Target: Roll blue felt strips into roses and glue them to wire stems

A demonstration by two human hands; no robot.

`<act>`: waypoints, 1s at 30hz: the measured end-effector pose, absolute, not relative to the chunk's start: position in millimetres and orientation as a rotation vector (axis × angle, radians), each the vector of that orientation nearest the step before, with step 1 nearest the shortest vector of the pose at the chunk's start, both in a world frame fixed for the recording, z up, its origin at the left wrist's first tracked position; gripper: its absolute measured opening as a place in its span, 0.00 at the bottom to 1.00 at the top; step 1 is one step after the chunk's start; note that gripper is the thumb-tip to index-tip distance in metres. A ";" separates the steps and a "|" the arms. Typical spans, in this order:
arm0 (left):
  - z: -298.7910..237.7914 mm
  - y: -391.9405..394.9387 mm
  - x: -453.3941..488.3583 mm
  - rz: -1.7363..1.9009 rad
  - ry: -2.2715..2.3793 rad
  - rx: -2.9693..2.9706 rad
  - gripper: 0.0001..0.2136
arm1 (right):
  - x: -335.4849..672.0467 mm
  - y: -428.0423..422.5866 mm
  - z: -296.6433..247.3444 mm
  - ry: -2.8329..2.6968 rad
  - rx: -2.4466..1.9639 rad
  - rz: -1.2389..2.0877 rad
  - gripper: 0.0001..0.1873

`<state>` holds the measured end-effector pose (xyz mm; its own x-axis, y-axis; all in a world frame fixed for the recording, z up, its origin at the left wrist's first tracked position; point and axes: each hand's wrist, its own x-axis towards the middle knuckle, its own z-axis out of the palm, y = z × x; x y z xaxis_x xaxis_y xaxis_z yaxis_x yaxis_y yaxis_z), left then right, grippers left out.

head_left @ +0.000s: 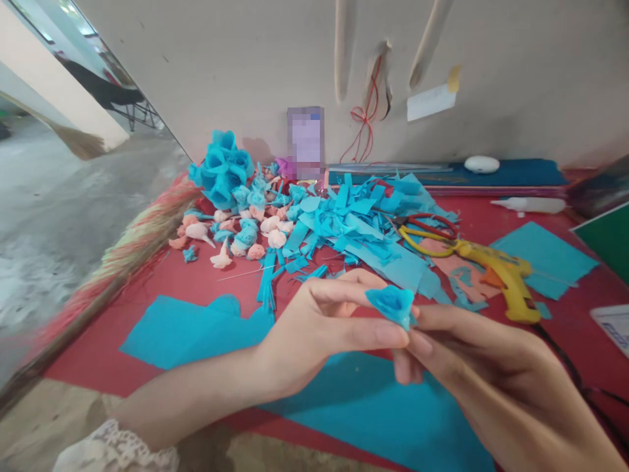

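Between my two hands is a small blue paper flower [392, 304], its ruffled petals facing up and to the left. My left hand [339, 314] pinches it from the left between thumb and fingers. From the right, my right hand [472, 354] grips its narrow lower end with thumb and forefinger, close to the left thumb tip. Beneath the hands lies a large sheet of blue paper [373, 406], and a further blue piece [191, 331] lies to the left.
Blue paper strips [354, 223] are heaped behind my hands. Pink and blue paper buds [246, 236] and a blue flower bunch [223, 167] lie left. A yellow glue gun [511, 265], scissors [427, 239] and white bottle [535, 205] lie right. A phone [305, 141] leans on the wall.
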<state>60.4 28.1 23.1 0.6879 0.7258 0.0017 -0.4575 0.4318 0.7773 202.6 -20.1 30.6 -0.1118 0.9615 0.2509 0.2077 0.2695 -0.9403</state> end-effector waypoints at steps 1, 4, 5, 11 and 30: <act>23.3 28.0 60.4 0.764 0.364 0.836 0.02 | 202.2 -20.3 30.2 -1.544 -1.125 0.958 0.11; 22.1 27.5 59.6 0.756 0.370 0.848 0.03 | 200.1 -20.0 30.9 -1.564 -1.127 0.946 0.12; 21.2 27.4 59.3 0.749 0.367 0.857 0.03 | 199.3 -19.9 31.4 -1.573 -1.124 0.938 0.12; 16.9 26.6 58.5 0.739 0.338 0.859 0.02 | 199.5 -22.2 30.0 -1.572 -1.137 0.907 0.09; 17.4 24.5 62.4 0.925 0.552 0.799 0.07 | 201.7 -37.1 32.8 -1.677 -1.296 0.126 0.07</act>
<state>62.4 24.5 17.4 0.5017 0.8610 -0.0834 -0.4823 0.3585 0.7993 201.7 -37.1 32.8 0.0433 0.7856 0.6173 0.6843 0.4268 -0.5912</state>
